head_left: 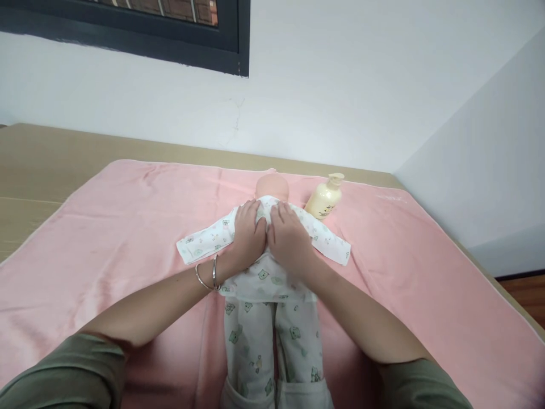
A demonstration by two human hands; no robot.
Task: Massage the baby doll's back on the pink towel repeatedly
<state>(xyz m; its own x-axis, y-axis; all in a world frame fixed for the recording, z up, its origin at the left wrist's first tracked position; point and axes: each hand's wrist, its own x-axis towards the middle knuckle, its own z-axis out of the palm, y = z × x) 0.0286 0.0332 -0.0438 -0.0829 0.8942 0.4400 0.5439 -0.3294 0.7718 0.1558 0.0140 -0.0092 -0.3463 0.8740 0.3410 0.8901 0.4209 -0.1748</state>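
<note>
A doll [272, 186] in a white patterned top [264, 278] and matching trousers [252, 341] lies with its head away from me, its sleeves spread to both sides. My left hand [248, 234] rests on the upper left of the top, fingers laid flat on the cloth. On the upper right of the top lies my right hand [289, 236], its fingers also flat, pointing toward the doll's head. The two hands nearly touch at the middle. Bracelets circle my left wrist.
A pale yellow pump bottle [324, 199] leans beside the doll's head on the right. Under everything is a pink sheet [149, 227] on a wooden surface [46, 153]. Behind stands a white wall [319, 85] with a dark window frame [230, 34].
</note>
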